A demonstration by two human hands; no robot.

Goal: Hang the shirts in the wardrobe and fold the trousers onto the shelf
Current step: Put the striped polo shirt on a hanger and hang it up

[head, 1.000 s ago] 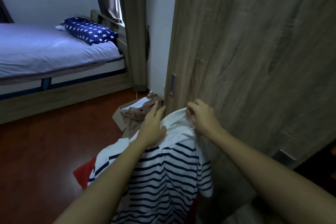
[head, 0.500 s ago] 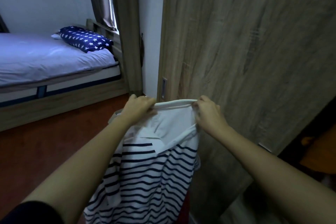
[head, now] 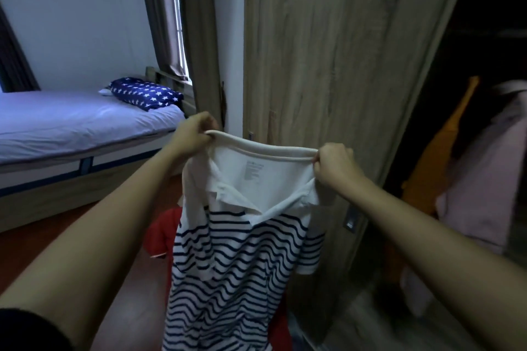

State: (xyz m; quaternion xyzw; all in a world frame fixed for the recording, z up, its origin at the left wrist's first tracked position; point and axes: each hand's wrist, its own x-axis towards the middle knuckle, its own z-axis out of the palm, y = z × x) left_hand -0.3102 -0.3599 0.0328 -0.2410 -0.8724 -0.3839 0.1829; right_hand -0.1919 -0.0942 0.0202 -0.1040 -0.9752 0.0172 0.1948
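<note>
Between shirt (head: pixel 242 259) and wardrobe (head: pixel 484 71) stands door (head: pixel 328 51).

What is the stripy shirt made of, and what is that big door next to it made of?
The striped shirt looks like soft knitted cotton: it droops and wrinkles, and its collar edge looks ribbed. It's matte, not shiny. The wardrobe door looks like wood, or board with a printed wood pattern: grey-brown grain streaks run down it. I can't tell which from here.

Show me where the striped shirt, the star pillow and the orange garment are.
striped shirt (head: pixel 242 259), head view, on the striped chest.
star pillow (head: pixel 144 93), head view, on its middle.
orange garment (head: pixel 436 168), head view, on its hanging side.
</note>
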